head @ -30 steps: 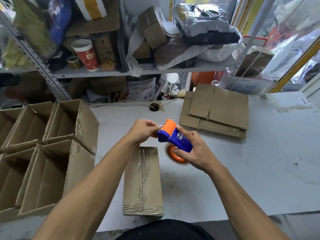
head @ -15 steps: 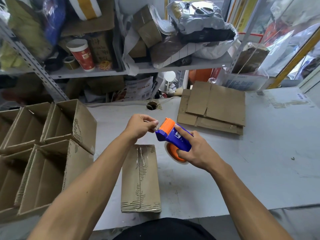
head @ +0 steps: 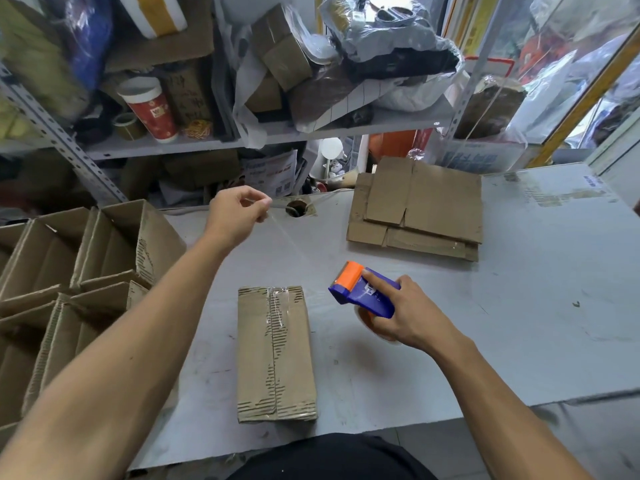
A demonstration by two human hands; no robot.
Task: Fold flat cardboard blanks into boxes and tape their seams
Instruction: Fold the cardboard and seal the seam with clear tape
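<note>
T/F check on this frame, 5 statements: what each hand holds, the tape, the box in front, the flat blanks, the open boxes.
1. The right hand grips the blue and orange tape dispenser. True.
2. The left hand rests flat on the folded box. False: it is raised beyond the box, pinching the end of the clear tape.
3. A strip of clear tape runs from the left hand to the dispenser. True.
4. The stack of flat blanks lies at the table's near left. False: it lies at the far side, right of centre.
5. The open boxes sit at the left. True.
</note>
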